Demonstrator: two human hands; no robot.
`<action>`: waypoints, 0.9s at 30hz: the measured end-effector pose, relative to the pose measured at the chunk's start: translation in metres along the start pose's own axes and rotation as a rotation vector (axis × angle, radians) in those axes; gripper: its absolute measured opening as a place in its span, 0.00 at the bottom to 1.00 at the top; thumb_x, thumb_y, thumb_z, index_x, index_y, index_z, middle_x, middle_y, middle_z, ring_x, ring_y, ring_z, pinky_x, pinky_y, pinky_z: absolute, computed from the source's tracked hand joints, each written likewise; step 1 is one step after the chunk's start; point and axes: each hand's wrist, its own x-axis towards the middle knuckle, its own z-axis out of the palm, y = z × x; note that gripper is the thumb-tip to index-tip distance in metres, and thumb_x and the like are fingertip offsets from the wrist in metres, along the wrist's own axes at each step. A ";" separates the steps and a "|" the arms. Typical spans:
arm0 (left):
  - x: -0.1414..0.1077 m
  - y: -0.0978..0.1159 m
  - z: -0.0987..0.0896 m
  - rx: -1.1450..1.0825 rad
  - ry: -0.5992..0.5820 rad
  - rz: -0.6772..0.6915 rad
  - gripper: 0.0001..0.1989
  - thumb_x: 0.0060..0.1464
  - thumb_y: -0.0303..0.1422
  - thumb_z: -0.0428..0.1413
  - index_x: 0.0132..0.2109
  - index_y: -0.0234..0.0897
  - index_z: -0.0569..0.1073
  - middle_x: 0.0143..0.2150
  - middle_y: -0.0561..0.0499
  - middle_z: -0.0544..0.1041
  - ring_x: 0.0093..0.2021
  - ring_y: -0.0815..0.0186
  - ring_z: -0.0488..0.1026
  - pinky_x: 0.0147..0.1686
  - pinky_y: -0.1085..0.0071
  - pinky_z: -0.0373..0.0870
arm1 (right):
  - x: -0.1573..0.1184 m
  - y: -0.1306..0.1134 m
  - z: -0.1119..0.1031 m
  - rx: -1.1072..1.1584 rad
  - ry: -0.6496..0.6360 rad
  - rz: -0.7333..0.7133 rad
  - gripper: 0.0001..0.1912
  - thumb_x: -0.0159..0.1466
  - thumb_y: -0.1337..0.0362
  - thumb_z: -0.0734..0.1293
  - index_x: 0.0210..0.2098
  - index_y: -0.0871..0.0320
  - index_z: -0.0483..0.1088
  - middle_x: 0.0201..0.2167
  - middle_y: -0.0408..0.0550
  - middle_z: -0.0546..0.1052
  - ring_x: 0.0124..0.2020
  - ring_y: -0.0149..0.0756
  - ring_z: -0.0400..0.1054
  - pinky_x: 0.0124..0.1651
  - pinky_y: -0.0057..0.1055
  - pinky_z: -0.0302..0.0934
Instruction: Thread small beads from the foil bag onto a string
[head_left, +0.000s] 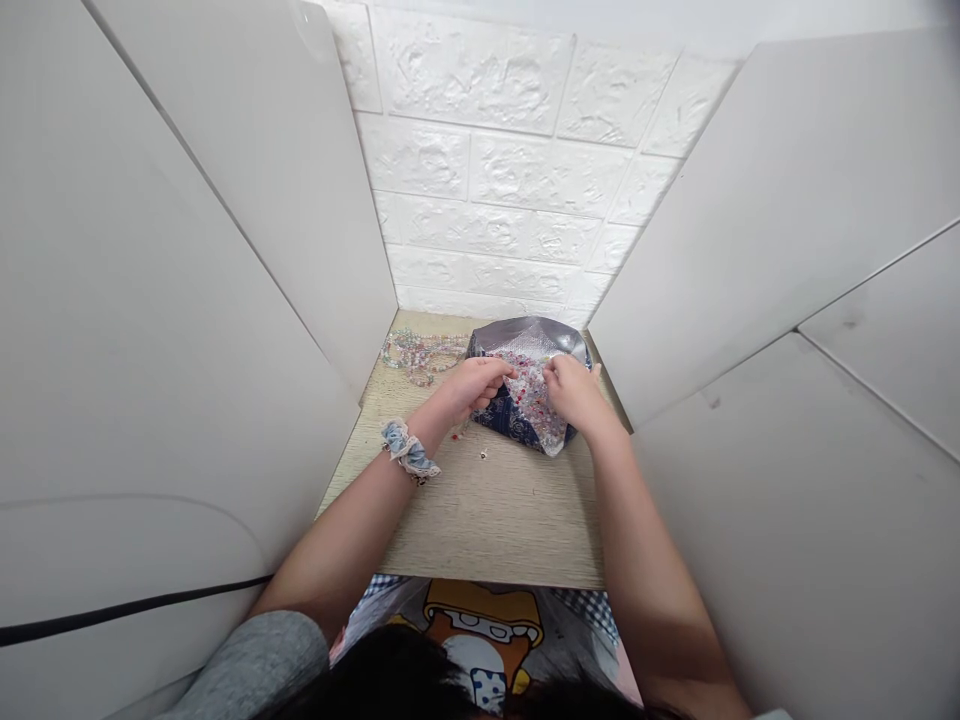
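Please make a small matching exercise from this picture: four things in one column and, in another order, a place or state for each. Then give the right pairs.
Things
1. left hand
2. scrunchie
3. bead strings
4. right hand

Places or states
A. lying on the table near the left panel
B. around the left wrist
C. pinching the left side of the clear bag of beads
D. pinching the right side of that bag

Pairs: 1-C, 2-B, 3-A, 4-D
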 end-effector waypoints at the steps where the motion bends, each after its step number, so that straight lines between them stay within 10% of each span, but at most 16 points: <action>1: 0.000 0.000 0.000 0.011 0.002 -0.002 0.06 0.44 0.33 0.53 0.28 0.33 0.67 0.17 0.60 0.47 0.14 0.80 0.43 0.12 0.80 0.35 | 0.001 -0.002 -0.002 0.108 0.012 -0.028 0.10 0.58 0.65 0.53 0.30 0.59 0.63 0.34 0.50 0.69 0.39 0.37 0.60 0.51 0.47 0.45; 11: -0.004 0.002 0.002 0.096 -0.029 0.058 0.10 0.44 0.37 0.52 0.30 0.33 0.68 0.18 0.60 0.46 0.15 0.80 0.41 0.13 0.79 0.35 | 0.004 -0.014 0.008 1.123 -0.192 -0.078 0.06 0.54 0.62 0.61 0.29 0.58 0.63 0.26 0.40 0.68 0.29 0.26 0.62 0.37 0.27 0.57; 27: -0.006 0.004 0.004 0.180 0.040 0.079 0.12 0.44 0.39 0.53 0.29 0.32 0.68 0.17 0.60 0.47 0.16 0.79 0.43 0.15 0.77 0.37 | 0.004 -0.018 0.013 1.444 -0.269 0.073 0.09 0.48 0.61 0.67 0.27 0.57 0.66 0.25 0.39 0.70 0.30 0.23 0.65 0.43 0.27 0.60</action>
